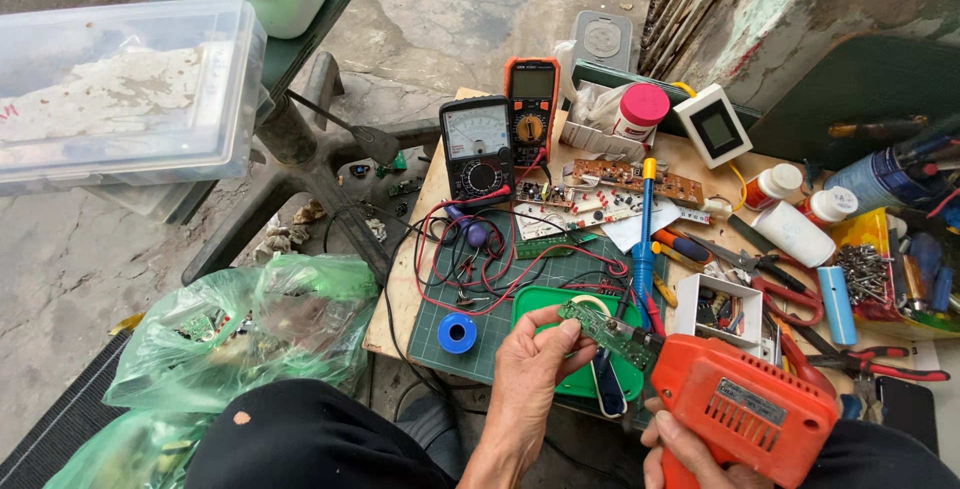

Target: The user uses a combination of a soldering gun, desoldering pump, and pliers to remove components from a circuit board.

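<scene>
We note the left hand [530, 369] pinching a small green circuit board [607, 333] by its near end, fingers curled. The right hand [683, 449] is clenched around the grip of an orange soldering gun [745, 407], its tip touching the board. Beneath both lies a green tray [545, 301]; left of it a blue solder spool [457, 333]; beyond on the bench [405, 289], two multimeters [478, 149].

Makeshift outdoor electronics repair spot: low surface [405, 279] on cracked concrete floor [90, 239], crowded with two multimeters [478, 149], circuit boards [640, 181], solder spool [457, 333], pliers [870, 361], cutting mat [500, 319].
</scene>
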